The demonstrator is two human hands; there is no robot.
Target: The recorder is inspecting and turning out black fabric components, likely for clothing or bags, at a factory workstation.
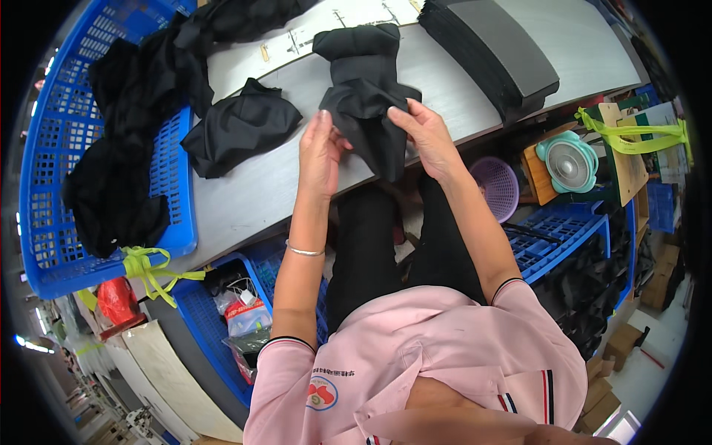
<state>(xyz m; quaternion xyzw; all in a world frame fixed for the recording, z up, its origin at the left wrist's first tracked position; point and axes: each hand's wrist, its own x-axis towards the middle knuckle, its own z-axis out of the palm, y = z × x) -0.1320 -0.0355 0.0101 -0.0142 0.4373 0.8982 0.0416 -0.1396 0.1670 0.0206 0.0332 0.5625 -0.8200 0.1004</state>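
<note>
A dark, folded piece of black fabric (363,96) lies partly on the grey table, its lower end hanging over the front edge toward my lap. My left hand (321,154) is at its left side, thumb up and fingers curled at the cloth's edge, where the fingertips are partly hidden. On the other side, my right hand (432,141) pinches the cloth between thumb and fingers. To the left on the table rests another crumpled black fabric piece (243,127). A neat stack of black cut panels (489,52) stands to the right.
A blue plastic basket (189,215) heaped with black cloth (119,170) borders the grey table (230,211) at left. Below right are a purple basket (495,185), a teal fan (569,162) and a blue crate (564,237). Another blue basket (215,341) holds small packages near my left arm.
</note>
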